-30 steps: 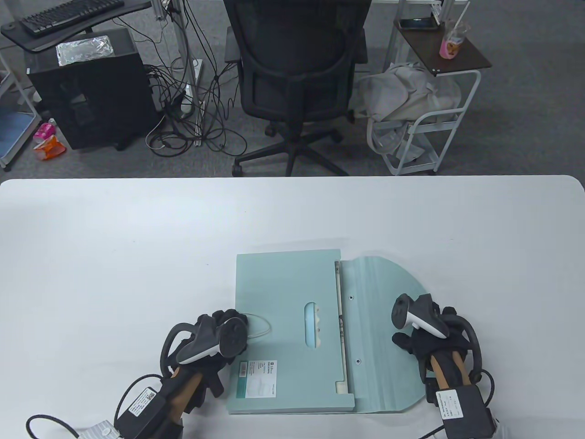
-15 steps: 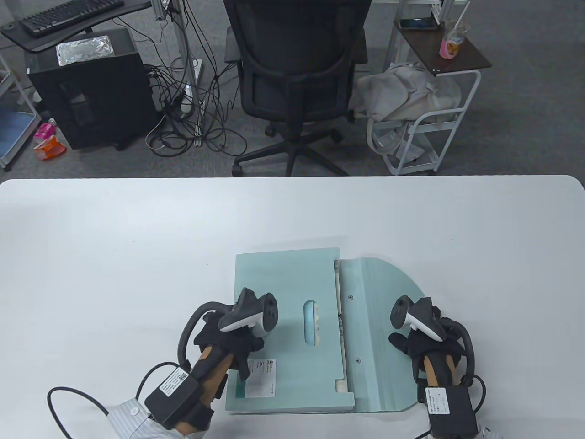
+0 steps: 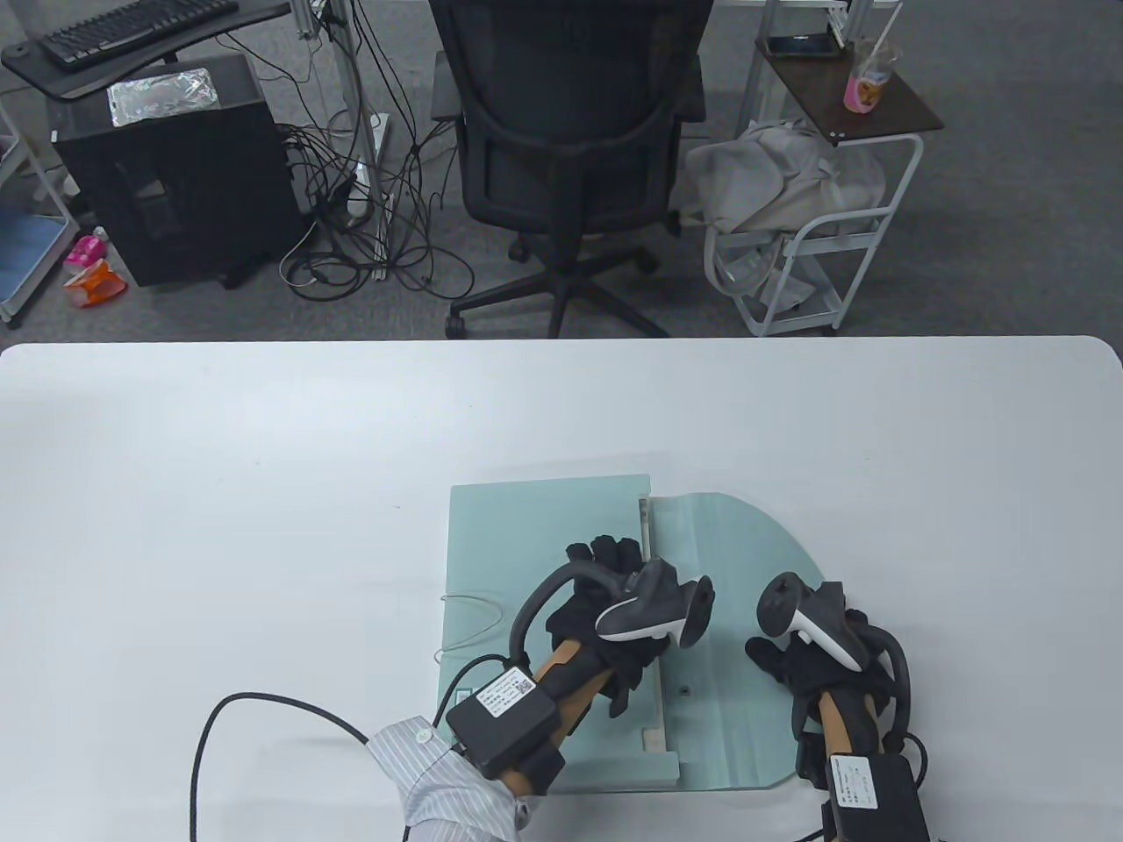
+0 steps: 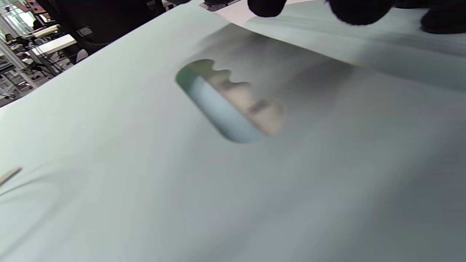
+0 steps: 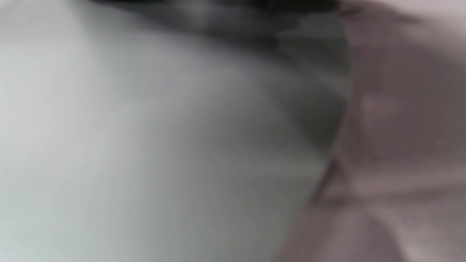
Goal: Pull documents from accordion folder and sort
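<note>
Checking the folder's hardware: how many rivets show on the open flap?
1: a rivet near the flap's front, between the hands. The left hand may hide another.

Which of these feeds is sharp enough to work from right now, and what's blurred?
Table view: sharp and evenly lit, both hands and the accordion folder clear. Left wrist view: motion-smeared, yet the folder's handle cutout stays readable, with the fingertips as dark blobs casting a soft shadow. Right wrist view: entirely out of focus, only the curved flap edge shows.
</note>
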Demonstrator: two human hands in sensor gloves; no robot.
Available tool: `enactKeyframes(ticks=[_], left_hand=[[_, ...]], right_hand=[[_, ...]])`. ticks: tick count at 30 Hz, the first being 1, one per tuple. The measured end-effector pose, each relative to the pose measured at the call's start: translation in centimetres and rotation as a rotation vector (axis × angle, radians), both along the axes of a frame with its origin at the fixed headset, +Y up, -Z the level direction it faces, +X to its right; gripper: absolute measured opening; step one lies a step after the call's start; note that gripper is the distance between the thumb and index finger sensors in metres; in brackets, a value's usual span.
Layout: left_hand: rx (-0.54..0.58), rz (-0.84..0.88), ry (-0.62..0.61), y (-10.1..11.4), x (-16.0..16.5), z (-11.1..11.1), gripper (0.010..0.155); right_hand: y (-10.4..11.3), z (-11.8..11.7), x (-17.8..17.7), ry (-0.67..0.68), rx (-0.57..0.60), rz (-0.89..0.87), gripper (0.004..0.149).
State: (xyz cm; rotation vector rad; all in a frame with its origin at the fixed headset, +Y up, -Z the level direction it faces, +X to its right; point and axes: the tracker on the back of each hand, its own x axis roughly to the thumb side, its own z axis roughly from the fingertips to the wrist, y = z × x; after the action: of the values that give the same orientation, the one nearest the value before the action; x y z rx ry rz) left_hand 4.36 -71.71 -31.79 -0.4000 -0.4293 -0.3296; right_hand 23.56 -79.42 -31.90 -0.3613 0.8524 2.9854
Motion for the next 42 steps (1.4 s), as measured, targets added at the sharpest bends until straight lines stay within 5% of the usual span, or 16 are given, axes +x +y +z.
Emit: enactKeyframes(ticks=[12,21,26,42], left_hand=[[-0.022,-0.042,0.039,-0.6,1.7,-0.6,0.068],[0.179,-0.069,0.057,0.5,2.0,-0.4,0.048],[0.151,-0.044,0.189,1.0,1.0,-0.8,0.083],[-0.280,0.439,0.589,0.7,-4.8,-3.8,0.086]], right_hand=[[0.2,0.0,0.1,-0.016,0.001,-0.034,0.086],[0.2,0.1,0.2,-0.029,0.012,-0.042,0.087],[0.3,0.1,0.2,-0.035,0.011,-0.045,0.088],[0.4,0.1,0.3,-0.036,0.002,-0.041,0.088]])
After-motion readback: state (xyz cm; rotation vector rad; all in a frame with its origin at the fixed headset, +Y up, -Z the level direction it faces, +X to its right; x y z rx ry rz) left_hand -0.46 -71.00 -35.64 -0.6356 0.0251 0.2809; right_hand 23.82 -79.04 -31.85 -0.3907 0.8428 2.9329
